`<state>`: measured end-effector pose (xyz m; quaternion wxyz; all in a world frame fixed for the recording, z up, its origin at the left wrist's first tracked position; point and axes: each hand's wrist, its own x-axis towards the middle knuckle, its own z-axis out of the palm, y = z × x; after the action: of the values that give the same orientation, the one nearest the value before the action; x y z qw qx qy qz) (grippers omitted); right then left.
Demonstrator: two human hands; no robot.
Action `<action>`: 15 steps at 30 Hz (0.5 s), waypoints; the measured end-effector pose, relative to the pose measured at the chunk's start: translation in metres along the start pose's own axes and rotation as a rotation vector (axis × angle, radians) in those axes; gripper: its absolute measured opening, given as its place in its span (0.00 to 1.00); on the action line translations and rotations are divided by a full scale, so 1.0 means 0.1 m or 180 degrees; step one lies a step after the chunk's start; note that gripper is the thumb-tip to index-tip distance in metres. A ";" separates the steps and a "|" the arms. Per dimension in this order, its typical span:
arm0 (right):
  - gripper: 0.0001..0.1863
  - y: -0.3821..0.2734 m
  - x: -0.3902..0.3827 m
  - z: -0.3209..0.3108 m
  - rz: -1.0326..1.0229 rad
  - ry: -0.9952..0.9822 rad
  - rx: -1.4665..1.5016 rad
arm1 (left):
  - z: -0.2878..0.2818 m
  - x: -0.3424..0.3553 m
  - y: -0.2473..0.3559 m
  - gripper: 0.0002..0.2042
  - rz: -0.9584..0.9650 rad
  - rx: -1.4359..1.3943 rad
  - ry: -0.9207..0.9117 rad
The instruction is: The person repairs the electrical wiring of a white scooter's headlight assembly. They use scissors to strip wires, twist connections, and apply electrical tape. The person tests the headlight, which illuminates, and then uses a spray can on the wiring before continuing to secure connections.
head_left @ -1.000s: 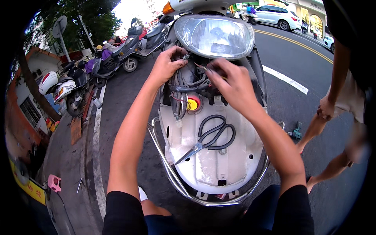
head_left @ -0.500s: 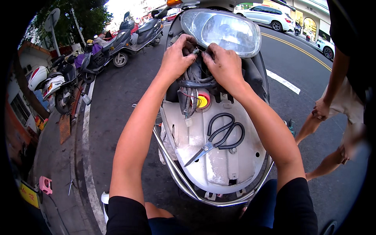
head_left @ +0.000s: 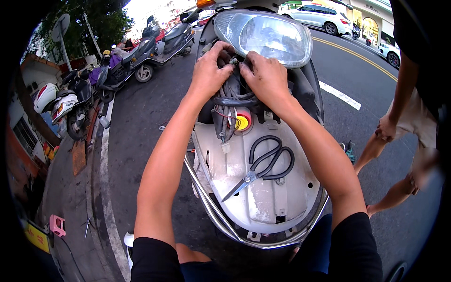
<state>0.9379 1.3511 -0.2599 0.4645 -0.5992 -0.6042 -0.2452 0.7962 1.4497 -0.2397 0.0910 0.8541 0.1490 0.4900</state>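
Just below the scooter's headlight, my two hands work close together on its exposed wiring. The fingers of my left hand are closed in a pinch on a wire, whose twisted end shows between the hands. My right hand pinches beside it, its fingertips at the same wires and partly hidden. A grey cable bundle runs down beneath them, with a pale connector hanging at its lower end. Black-handled scissors lie spread on the white body panel.
A red and yellow round part sits beside the cables. Chrome tubing curves round the panel. At right stands a person, hands near the knees. Parked scooters line the left; a white car is across the road.
My hands stay at the same wires. The right hand has shifted very slightly left, and the view has moved a little. The scissors lie where they were.
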 end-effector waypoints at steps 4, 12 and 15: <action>0.13 -0.02 0.01 0.01 -0.0008 -0.0015 0.0007 | 0.00 0.00 -0.02 0.18 -0.0016 0.0024 -0.0001; 0.13 0.00 0.00 0.00 -0.0003 0.0004 0.0027 | 0.02 0.00 -0.01 0.14 0.0049 -0.0004 0.0071; 0.13 0.00 0.00 0.01 -0.0010 0.0007 0.0020 | 0.02 0.00 -0.01 0.14 0.0002 -0.0041 0.0079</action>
<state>0.9373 1.3518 -0.2600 0.4667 -0.5965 -0.6054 -0.2446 0.7976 1.4509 -0.2414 0.0944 0.8474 0.1467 0.5015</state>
